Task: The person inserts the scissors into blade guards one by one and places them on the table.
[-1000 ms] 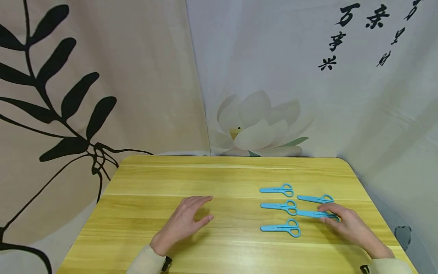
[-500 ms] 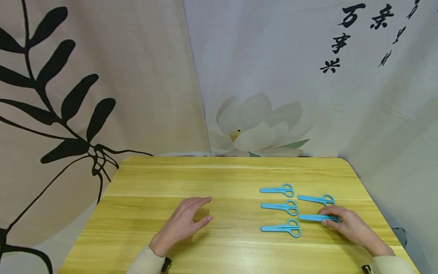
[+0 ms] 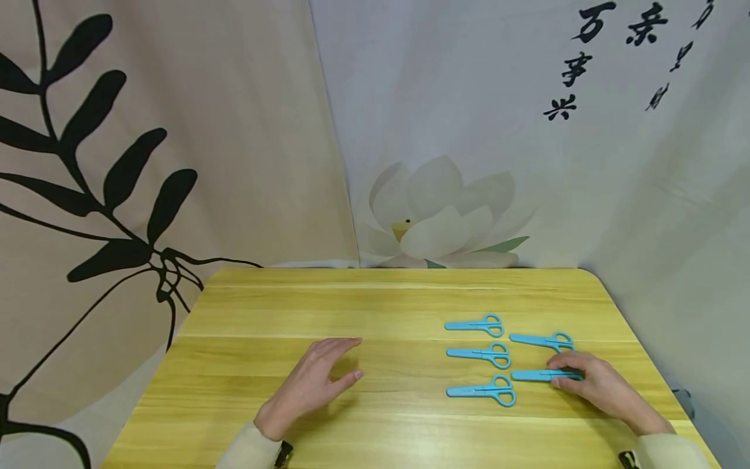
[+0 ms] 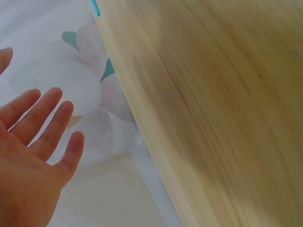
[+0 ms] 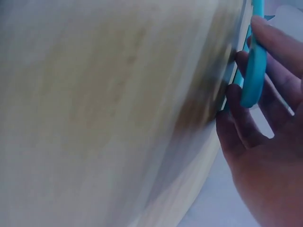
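Observation:
My right hand (image 3: 597, 384) pinches a pair of light blue scissors (image 3: 532, 376) near the handle, the blade end pointing left. In the right wrist view, thumb and fingers close around the blue handle (image 5: 255, 73). Just beyond lies another pair of blue scissors (image 3: 533, 340). Three more stand in a column to the left: the far pair (image 3: 465, 326), the middle pair (image 3: 469, 353) and the near pair (image 3: 471, 391), all with handles to the right. My left hand (image 3: 313, 384) hovers or rests over the table's left-middle part, fingers relaxed, holding nothing.
The yellow wooden table (image 3: 381, 299) has rounded far corners. Behind it hang pale cloths, one with dark printed leaves (image 3: 135, 166), the other with a lotus print (image 3: 445, 208) and black characters. A dark band (image 3: 284, 454) shows at the left sleeve.
The scissors in my right hand have shifted slightly right and toward me, away from the middle pair's handle, then stay nearly still. My left hand has hardly moved.

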A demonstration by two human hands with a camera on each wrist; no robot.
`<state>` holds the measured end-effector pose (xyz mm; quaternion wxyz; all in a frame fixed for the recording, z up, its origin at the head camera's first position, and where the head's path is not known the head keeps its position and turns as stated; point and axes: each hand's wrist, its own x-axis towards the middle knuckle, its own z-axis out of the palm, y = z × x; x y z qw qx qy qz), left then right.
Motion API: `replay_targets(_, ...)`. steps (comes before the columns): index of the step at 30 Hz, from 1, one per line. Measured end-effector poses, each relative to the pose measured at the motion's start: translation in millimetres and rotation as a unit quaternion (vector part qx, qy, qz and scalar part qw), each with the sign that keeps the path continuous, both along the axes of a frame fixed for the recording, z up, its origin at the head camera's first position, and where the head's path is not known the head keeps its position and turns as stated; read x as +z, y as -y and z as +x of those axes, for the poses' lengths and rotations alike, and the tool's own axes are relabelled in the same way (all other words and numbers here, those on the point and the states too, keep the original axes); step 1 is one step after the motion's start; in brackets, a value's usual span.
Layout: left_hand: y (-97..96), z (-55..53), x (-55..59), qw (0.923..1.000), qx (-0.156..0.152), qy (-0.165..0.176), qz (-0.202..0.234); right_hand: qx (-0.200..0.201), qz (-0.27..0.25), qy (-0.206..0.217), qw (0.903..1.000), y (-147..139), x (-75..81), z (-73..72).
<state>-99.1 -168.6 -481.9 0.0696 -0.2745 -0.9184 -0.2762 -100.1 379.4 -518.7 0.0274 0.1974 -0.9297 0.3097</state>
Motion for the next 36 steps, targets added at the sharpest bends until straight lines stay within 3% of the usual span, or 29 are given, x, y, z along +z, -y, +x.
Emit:
replay_targets(7,2.3,0.2,0.1,1.0,-0.002,0.002,0.006,-0.014,0.019,0.016,0.9996,5.3,-1.1,0.2)
replay_targets(20,4.8,2.3,-0.9,0.9999,0.005,0.009,0.009,-0.011,0.068,0.001,0.9976,6.4,-3.7,0.4)
replay_targets(30,16.9,5.2,1.4,0.9992,0.031,-0.022,0.013,-0.043,0.052,0.01,0.9977,22.3,33.3,12.3)
replay_targets(36,18.8,5.8,5.0,0.9974,0.058,-0.04,0.014,-0.052,0.032,-0.047,0.997,53.1,47.9,15.3)
